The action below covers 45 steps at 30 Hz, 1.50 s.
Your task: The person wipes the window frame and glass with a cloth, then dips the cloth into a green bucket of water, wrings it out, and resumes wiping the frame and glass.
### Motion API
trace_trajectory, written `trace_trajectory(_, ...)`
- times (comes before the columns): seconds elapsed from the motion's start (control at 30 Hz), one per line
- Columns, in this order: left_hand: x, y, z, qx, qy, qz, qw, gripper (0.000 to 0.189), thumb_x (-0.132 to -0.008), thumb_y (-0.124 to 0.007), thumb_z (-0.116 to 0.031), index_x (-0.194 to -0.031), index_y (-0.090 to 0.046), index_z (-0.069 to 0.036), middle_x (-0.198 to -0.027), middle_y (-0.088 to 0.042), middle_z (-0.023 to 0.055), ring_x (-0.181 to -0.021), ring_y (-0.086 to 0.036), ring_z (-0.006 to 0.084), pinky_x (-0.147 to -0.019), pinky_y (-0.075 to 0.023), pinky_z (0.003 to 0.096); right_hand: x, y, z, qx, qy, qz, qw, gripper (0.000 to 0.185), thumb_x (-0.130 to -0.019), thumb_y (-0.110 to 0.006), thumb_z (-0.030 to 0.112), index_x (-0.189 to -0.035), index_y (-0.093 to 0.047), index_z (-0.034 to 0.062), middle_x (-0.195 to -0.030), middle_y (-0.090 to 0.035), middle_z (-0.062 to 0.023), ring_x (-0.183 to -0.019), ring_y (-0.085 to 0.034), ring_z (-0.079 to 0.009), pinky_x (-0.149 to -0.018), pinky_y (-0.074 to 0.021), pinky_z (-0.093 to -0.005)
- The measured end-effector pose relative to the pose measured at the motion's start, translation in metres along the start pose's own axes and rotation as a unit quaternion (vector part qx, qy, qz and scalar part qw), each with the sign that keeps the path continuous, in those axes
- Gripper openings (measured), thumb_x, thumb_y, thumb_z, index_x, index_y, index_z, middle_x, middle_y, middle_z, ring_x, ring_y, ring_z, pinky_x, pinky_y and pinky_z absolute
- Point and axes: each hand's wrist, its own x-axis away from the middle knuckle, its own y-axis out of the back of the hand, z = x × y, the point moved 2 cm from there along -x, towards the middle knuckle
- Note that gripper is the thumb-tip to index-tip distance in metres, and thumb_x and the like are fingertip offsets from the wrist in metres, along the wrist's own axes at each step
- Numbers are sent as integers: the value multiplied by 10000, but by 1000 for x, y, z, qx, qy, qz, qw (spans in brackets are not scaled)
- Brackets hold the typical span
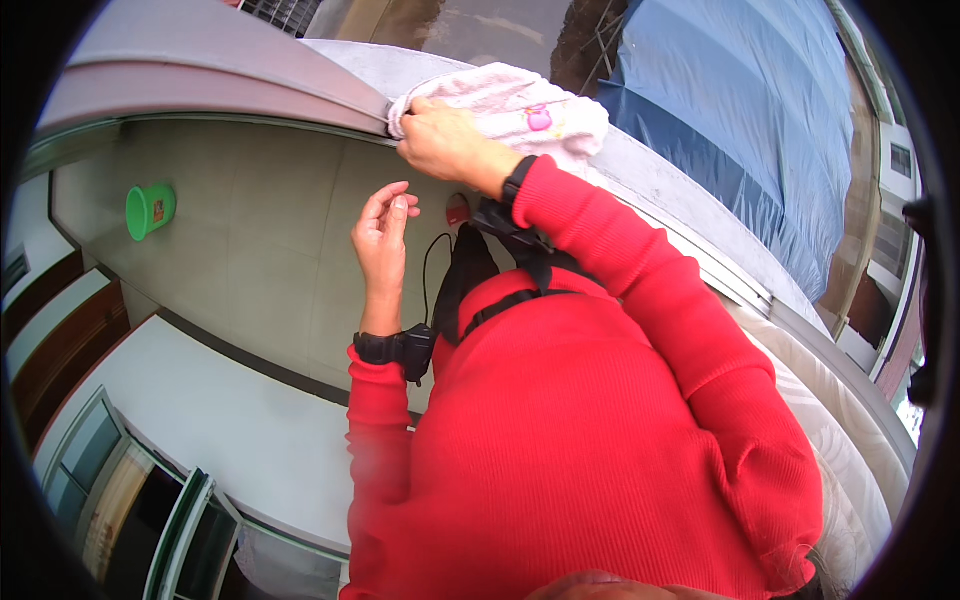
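My right hand (446,142) grips the near end of a pale pink terry towel (502,101) with a bright pink printed motif. The towel lies bunched on a light ledge (360,60), against the edge of a window frame (389,126); its underside is hidden. Held lower and to the left, over the tiled floor, my left hand (384,236) is empty, its fingers loosely curled and apart. Black straps with devices circle both wrists.
A green plastic bucket (151,210) stands on the tiled floor (277,225) at the left. Beyond the ledge, a blue tarpaulin (727,120) covers something below. Sliding windows (187,517) are set in the white wall (247,405). A black cable (427,262) hangs beside my leg.
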Motion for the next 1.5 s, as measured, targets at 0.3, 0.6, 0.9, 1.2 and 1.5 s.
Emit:
trace_trajectory(0.3,-10,-12,-5,-37,2,50,998,214,-960,-568,-107,-1121,-640,13,-921,-671,74,-794,-624,127,-774,-493,254,89,42,-39,30,-36,18,999,195,-790,-601,195,-900,-584,35,-841,-600,-160,-797,-623,-357,-653,-499,-464)
trace_trajectory(0.6,-7,-30,-2,-47,10,86,995,202,-954,-568,-88,-1109,-647,15,-901,-672,74,-783,-627,128,-773,-498,262,254,112,-103,109,-136,48,984,214,-775,-596,131,-964,-570,34,-889,-570,-182,-847,-590,-357,-698,-472,-471)
trace_trajectory(0.9,-1,-35,-6,-49,15,83,995,199,-950,-574,-69,-1114,-640,23,-909,-669,68,-796,-616,102,-716,-471,213,291,121,-127,67,-188,95,975,205,-765,-568,135,-838,-536,-53,-892,-556,-197,-853,-589,-368,-733,-483,-457)
trace_trajectory(1.2,8,-24,-6,-53,13,68,996,207,-957,-569,-98,-1110,-640,22,-905,-670,77,-796,-628,136,-787,-507,271,193,85,-85,-12,-66,7,998,187,-744,-584,146,-805,-549,-28,-862,-550,-165,-832,-579,-342,-691,-489,-447)
trace_trajectory(1.5,22,16,-6,-62,41,-15,997,213,-956,-570,-94,-1116,-630,33,-922,-665,82,-804,-621,129,-759,-492,250,32,8,-14,-33,-9,-18,999,246,-767,-564,216,-826,-630,-14,-902,-602,-157,-899,-602,-324,-711,-506,-442)
